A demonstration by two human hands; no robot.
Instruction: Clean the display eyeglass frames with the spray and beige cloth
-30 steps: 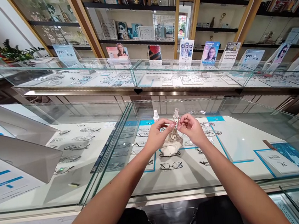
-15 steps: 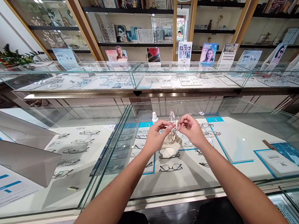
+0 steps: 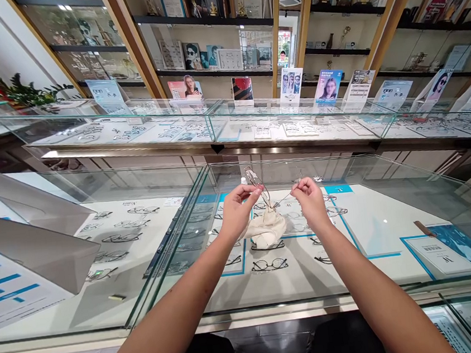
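Over the glass showcase, my left hand pinches a pair of thin-framed eyeglasses, held tilted with its lenses pointing up. To the right, my right hand is closed on a thin part of the glasses, which seems to be a temple arm stretching between the hands. A crumpled cream cloth lies below and between both hands. Behind my left hand the top of a white bottle shows, mostly hidden.
Rows of eyeglasses lie in the showcase below. A folded white sign stands at the left. A second glass display case with standing cards runs across behind, with wall shelves beyond.
My hands have moved apart, the left one slightly leftward and the right one rightward. The glasses have turned from nearly upright to tilted, and a thin arm now spans the gap.
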